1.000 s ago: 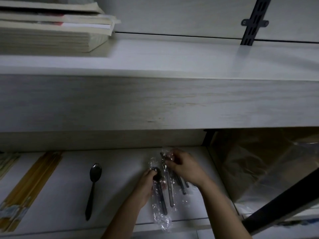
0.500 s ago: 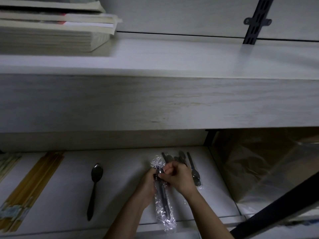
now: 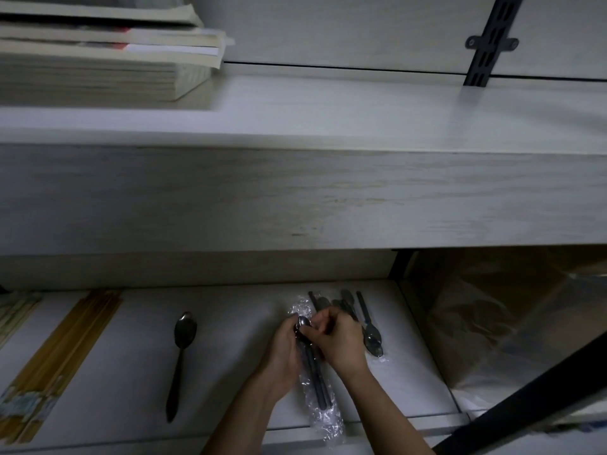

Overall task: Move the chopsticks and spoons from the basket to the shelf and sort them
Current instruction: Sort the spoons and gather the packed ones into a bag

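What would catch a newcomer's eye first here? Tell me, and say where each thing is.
The two hands low in the middle stand out: the left hand and right hand both grip the plastic-wrapped spoons on the lower shelf. To their left a bare dark spoon lies alone, with yellow chopsticks further left. A stack of books sits on the upper shelf, top left.

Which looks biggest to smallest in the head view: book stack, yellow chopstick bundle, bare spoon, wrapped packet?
1. book stack
2. yellow chopstick bundle
3. bare spoon and wrapped packet: alike in length; the left hand and right hand cover part of the packet, so unranked.
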`<state>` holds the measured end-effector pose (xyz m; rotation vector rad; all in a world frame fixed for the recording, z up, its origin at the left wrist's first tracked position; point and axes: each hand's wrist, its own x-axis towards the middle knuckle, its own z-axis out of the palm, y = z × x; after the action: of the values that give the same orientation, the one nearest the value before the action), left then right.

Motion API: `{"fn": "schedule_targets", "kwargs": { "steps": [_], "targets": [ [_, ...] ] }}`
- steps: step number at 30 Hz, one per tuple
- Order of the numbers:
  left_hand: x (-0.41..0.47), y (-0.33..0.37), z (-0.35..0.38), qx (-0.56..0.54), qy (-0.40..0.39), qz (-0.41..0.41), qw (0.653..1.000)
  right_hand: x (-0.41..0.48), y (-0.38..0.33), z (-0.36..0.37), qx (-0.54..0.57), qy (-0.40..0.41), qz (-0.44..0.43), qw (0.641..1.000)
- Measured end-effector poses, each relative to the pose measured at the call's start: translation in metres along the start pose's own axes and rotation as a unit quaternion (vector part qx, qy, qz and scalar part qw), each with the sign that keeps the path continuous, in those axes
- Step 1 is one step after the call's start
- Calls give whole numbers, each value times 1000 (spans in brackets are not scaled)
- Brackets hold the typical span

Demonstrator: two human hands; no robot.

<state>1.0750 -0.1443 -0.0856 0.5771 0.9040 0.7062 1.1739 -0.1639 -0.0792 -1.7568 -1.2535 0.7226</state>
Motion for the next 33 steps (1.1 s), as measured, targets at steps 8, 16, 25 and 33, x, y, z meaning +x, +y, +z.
{"fn": "schedule_targets", "kwargs": {
  "steps": [8, 16, 25, 33],
  "targets": [
    [-5, -9, -15, -54, -31, 39, 997, 1, 11, 4, -41, -61, -34, 997],
    [1, 3, -34, -33, 86, 43, 995, 17, 33, -8, -212, 9, 56, 976],
    [2, 7, -40, -49, 115, 44, 991, 14, 47, -2, -243, -22, 73, 967],
    [4, 6, -40, -43, 111, 43, 992, 19, 49, -11, -171, -16, 90, 981]
  ]
}}
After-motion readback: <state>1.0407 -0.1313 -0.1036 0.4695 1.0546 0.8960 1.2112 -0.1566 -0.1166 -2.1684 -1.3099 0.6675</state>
